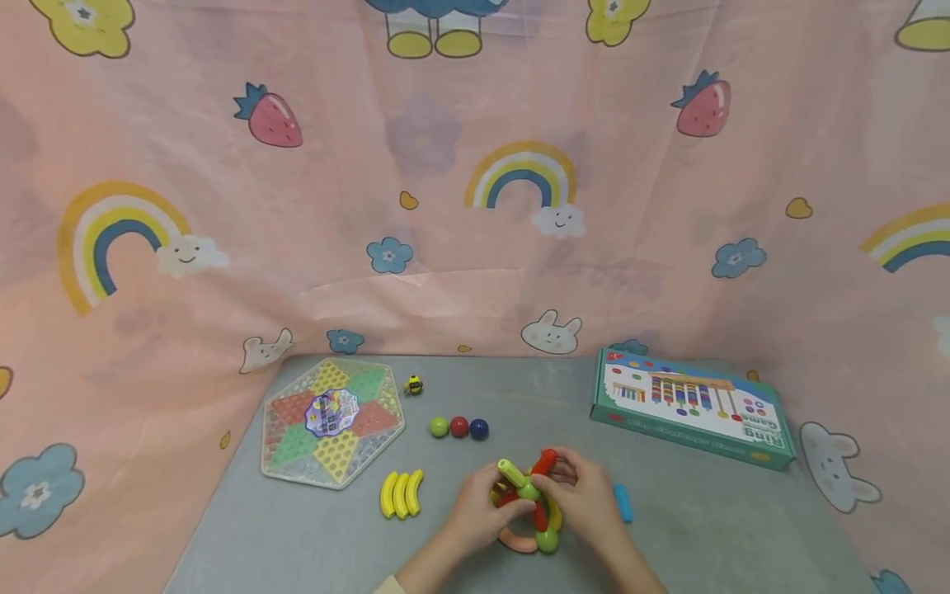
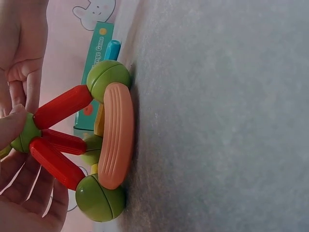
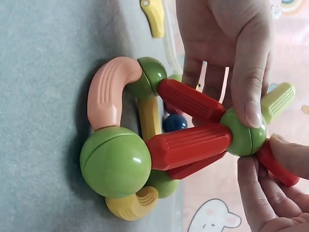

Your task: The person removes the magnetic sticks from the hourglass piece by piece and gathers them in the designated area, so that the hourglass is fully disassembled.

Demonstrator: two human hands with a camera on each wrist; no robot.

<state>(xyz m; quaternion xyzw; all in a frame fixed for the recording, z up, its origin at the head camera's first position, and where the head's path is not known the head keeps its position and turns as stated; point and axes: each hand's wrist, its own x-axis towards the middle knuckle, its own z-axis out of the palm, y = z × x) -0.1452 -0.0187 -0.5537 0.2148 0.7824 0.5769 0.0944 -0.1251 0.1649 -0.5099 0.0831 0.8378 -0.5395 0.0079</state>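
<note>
A toy structure of magnetic balls and rods stands on the table: green balls (image 3: 116, 162) at the base, joined by an orange curved rod (image 2: 117, 136) and yellow curved rods. Red rods (image 3: 190, 147) slope up to a top green ball (image 1: 529, 491). From this ball stick out a light green rod (image 1: 511, 473) and another red rod (image 1: 545, 462). My left hand (image 1: 478, 507) holds the top ball, its thumb pressed on it in the right wrist view. With thumb and fingers, my right hand (image 1: 582, 495) pinches the outer red rod beside the ball.
Left of the hands lie yellow curved rods (image 1: 401, 495); farther back are loose green, red and blue balls (image 1: 459, 426), a small bee toy (image 1: 414, 385) and a hexagonal game board (image 1: 334, 421). To the right are a blue rod (image 1: 623, 503) and a green game box (image 1: 693, 408).
</note>
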